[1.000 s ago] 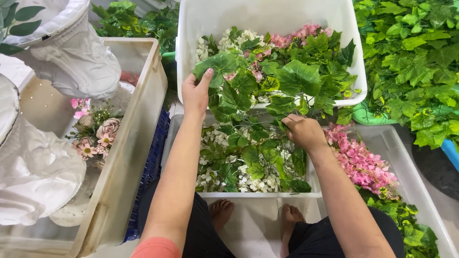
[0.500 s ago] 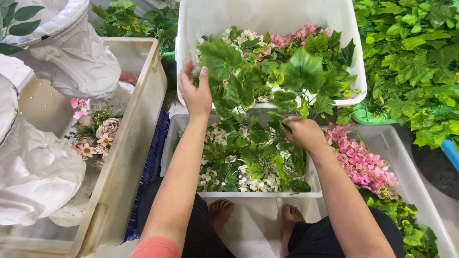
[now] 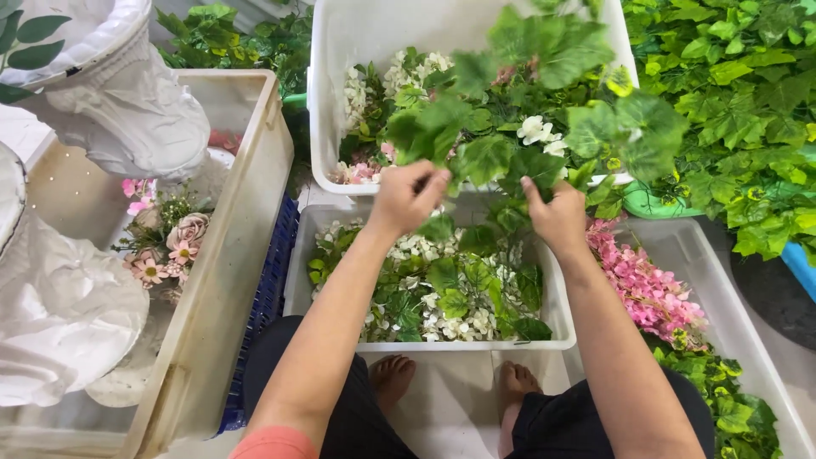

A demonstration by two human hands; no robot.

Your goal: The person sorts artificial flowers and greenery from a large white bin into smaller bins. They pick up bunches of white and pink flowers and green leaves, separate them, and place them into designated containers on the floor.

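Both hands, left (image 3: 410,197) and right (image 3: 557,217), pinched on leafy garland (image 3: 544,110) lifted over far white tub (image 3: 340,102): best raised slowly, freeing strands snagged below in near tub (image 3: 293,289), grip near stems.

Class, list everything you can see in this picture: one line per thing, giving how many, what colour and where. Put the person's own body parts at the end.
leafy garland: one, green with white blooms, lifted above the bins in both hands
near bin: one, white plastic, centre, holds green leaves and white flowers
far bin: one, white, top centre, holds leaves, white and pink flowers
right bin: one, white, lower right
pink flower sprays: one bunch, in the right bin
cream bin: one, left
small bouquet: one, pink and beige, in the cream bin
white pedestals: two, left
ivy leaves: heap, green, top right
feet: two, bare, bottom centre
left hand: gripping the garland
right hand: gripping the garland
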